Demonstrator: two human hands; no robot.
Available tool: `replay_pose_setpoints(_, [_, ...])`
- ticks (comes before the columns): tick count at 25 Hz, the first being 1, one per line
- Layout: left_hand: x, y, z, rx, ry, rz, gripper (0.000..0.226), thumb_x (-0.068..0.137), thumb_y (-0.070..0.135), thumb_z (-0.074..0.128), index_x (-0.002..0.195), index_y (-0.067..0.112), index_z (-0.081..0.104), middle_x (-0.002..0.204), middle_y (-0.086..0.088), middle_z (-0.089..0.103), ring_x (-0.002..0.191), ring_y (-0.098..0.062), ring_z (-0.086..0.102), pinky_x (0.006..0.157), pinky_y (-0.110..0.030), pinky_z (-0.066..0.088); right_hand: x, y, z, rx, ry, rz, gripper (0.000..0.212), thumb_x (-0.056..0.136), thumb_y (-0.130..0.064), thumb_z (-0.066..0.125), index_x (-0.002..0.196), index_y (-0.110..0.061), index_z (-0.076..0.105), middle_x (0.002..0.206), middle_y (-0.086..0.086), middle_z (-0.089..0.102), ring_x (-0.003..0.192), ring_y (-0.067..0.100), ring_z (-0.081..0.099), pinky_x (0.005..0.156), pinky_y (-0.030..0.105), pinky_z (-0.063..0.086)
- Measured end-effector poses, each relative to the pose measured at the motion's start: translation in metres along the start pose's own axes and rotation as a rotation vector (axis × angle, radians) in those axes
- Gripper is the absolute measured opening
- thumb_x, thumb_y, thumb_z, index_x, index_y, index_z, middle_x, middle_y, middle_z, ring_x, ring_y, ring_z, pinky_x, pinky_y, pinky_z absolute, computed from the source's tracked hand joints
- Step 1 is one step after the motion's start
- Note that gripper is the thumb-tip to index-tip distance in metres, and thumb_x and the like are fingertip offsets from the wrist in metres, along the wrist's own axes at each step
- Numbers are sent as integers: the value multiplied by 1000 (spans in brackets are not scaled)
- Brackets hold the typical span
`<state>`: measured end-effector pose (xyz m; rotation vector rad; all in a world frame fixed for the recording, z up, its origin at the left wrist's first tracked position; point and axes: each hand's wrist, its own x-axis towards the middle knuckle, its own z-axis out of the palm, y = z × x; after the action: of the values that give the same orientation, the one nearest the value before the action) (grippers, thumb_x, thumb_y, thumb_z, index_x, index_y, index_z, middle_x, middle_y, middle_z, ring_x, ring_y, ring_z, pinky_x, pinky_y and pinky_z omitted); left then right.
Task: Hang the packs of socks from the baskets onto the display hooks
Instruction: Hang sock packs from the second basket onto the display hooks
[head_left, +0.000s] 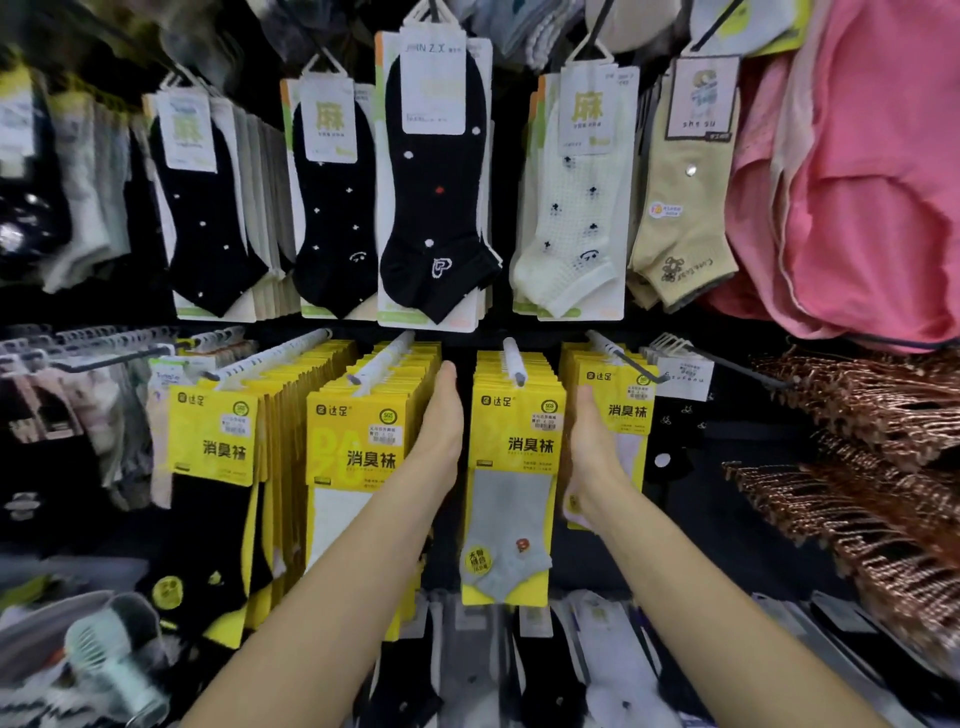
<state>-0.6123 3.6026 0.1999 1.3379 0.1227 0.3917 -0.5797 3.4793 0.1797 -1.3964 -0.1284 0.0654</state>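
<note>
While both arms reach forward, the left hand (441, 415) and right hand (592, 452) press flat, fingers straight, against either side of the yellow sock packs (511, 467) hanging on a display hook (511, 361) (probably squaring the stack); no basket shows.

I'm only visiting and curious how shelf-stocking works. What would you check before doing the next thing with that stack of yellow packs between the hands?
1. Grey-sock packs hanging on their hook: ok.
2. Hook's tip sticks out past the front pack: ok.
3. Left hand flat along the stack's left side: ok.
4. Right hand flat along the stack's right side: ok.
5. Hands free to take another pack: ok, neither holds one.
6. Packs behind the front one lined up evenly: cannot tell, mostly hidden.
</note>
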Motion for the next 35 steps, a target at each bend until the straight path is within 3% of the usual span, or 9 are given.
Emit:
replay_pose_setpoints(4, [-55,-4,-35,120,-84,204,38,99,44,28,130,32,47,120,32,51,112,12,47,96,-12,33,-48,21,-1,-180,122,-336,37,98,-38,38,133,-27,44,131,-13,49,125,11,43,106,39,37])
replay_pose_setpoints(7, [-74,0,-78,90,148,506,24,95,30,43,112,30,60,114,19,61,111,2,54,95,-24,44,-72,35,24,-275,42,-408,24,94,-28,50,118,-33,49,115,-14,54,113,9,49,88,24,43])
replay_pose_setpoints(9, [-72,0,-106,132,293,586,24,94,22,46,115,25,57,116,13,60,110,1,53,97,-26,45,-75,41,49,-346,-86,-337,35,94,-27,50,129,-29,44,126,-10,51,118,10,47,87,20,39])
replay_pose_setpoints(12, [-51,-8,-131,288,245,395,46,95,22,51,138,15,39,140,0,46,128,-11,44,107,-35,39,-69,42,87,-408,-192,-271,60,96,-30,49,148,-21,21,153,-4,27,139,15,28,110,32,30])
replay_pose_setpoints(16, [-27,-9,-137,296,42,337,40,92,33,53,132,27,47,124,12,60,115,-4,55,89,-19,46,-57,36,121,-402,-223,-262,72,96,-37,46,151,-24,1,158,-6,13,144,15,16,116,36,22])
replay_pose_setpoints(21, [-11,-16,-146,278,33,367,22,94,26,53,114,33,57,104,19,67,93,10,61,69,-3,45,-46,53,143,-260,-206,-338,64,95,-21,49,148,-25,13,141,-4,45,129,12,43,109,35,36])
replay_pose_setpoints(25, [-5,-16,-151,236,11,373,19,94,22,51,104,38,56,92,33,66,88,15,60,65,-2,45,-38,60,142,-205,-204,-356,52,92,-13,54,125,-46,31,117,-16,58,102,-8,57,91,16,46])
replay_pose_setpoints(28, [-8,-26,-156,207,-52,322,18,91,31,52,107,37,56,97,27,69,90,9,63,65,-6,47,-43,69,135,-257,-217,-318,63,93,-21,55,146,-30,20,130,-12,54,114,0,53,96,22,44])
replay_pose_setpoints(35, [-15,-34,-156,158,-93,228,28,85,43,54,112,38,57,101,25,69,93,6,64,66,-6,48,-42,74,130,-268,-194,-300,57,94,-24,54,144,-22,28,132,-4,54,120,11,53,103,36,43])
